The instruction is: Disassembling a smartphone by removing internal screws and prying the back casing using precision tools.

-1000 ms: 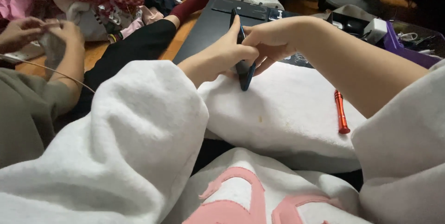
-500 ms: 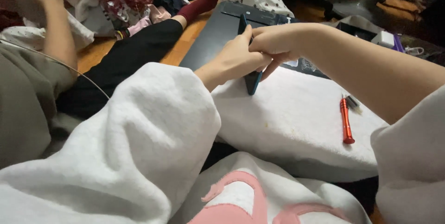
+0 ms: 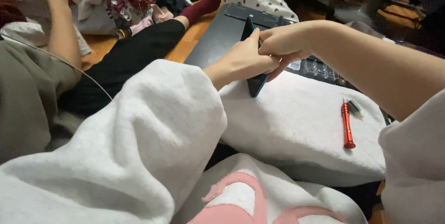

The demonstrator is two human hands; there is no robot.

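Observation:
My left hand point(image 3: 243, 59) and my right hand point(image 3: 282, 43) meet above a white cushion point(image 3: 301, 122) on my lap. Together they grip a thin dark phone-like device point(image 3: 256, 85) that stands on its edge, its lower corner touching the cushion. My fingers cover most of its middle. A red screwdriver point(image 3: 346, 125) lies on the cushion to the right, apart from both hands. My sleeves are white and bulky.
A black flat case point(image 3: 218, 38) with a clear compartment tray point(image 3: 320, 69) lies beyond the cushion. Another person sits at the left, an arm point(image 3: 58, 25) raised, a leg in black with a dark red sock point(image 3: 201, 6) stretched across the wooden floor. Clothes are piled at the back.
The view has shifted so that hands and device sit further right and higher. Both hands keep their grip on the upright device. The other person's arm has risen at the left.

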